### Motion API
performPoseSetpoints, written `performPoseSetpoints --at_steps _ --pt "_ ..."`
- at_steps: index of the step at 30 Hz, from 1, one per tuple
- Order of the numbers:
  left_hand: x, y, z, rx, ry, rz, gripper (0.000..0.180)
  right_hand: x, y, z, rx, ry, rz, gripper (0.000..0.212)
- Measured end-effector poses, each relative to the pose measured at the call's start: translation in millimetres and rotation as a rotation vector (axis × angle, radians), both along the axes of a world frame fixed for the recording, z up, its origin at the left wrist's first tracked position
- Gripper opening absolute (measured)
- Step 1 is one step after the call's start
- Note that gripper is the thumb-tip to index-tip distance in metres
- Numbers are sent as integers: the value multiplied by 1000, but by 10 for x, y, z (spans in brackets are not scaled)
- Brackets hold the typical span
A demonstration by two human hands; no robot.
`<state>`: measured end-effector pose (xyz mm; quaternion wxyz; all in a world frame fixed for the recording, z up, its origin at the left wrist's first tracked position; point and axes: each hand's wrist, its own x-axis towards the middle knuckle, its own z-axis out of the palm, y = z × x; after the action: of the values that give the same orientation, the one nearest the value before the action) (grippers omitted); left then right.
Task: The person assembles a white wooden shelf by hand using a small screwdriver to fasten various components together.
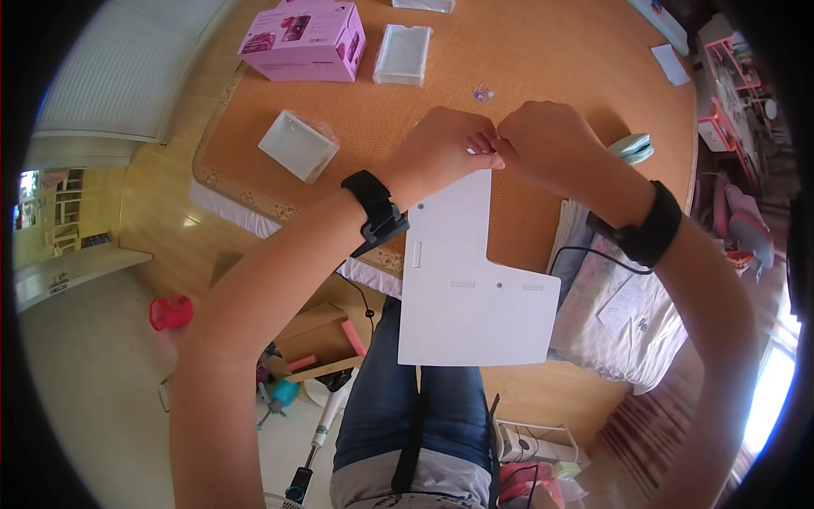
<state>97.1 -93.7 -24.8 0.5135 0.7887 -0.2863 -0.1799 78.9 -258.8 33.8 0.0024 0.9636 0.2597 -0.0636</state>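
Both my hands are closed, their fingertips meeting above the brown mat. The fingers of my left hand (445, 144) are curled, with the thumb pressed toward the right hand. My right hand (543, 131) is bent into a fist with its back turned up. Whatever lies between the fingertips is too small or hidden to name. Just below them is a white L-shaped panel (475, 318) with small slots and two screw-like dots. Its upper end disappears behind my left hand, and its wide end reaches out over my lap. A black strap circles each wrist.
The mat (585, 68) covers a bed. On it are a pink box (309, 42), white trays in clear wrap (403, 55) (297, 146), a small packet of purple bits (482, 92) and a green pouch (633, 148). Folded bedding (623, 314) lies right; an open carton (318, 339) stands below left.
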Motion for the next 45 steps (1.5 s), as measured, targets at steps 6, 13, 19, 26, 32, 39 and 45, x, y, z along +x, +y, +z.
performPoseSetpoints --at_steps 6,13,19,26,32,39,45 --pt "-20 -36 -20 -56 -61 56 17 -46 138 15 -66 50 -209 8" --pt "43 61 -50 42 -256 -75 16 85 -11 41 -385 -178 591 12" --pt "36 34 -23 26 -131 -82 17 -32 30 2 -134 15 156 9" --pt "-67 -5 6 -3 -120 32 16 -110 217 63 -28 261 -395 7" --pt "64 -2 -51 25 -99 -47 19 -12 -15 -4 -381 -181 478 8" --pt "171 63 47 140 -125 -195 21 110 -44 62 -259 -139 574 7" --pt "119 66 51 96 -21 -102 19 -19 208 130 -157 168 -58 8"
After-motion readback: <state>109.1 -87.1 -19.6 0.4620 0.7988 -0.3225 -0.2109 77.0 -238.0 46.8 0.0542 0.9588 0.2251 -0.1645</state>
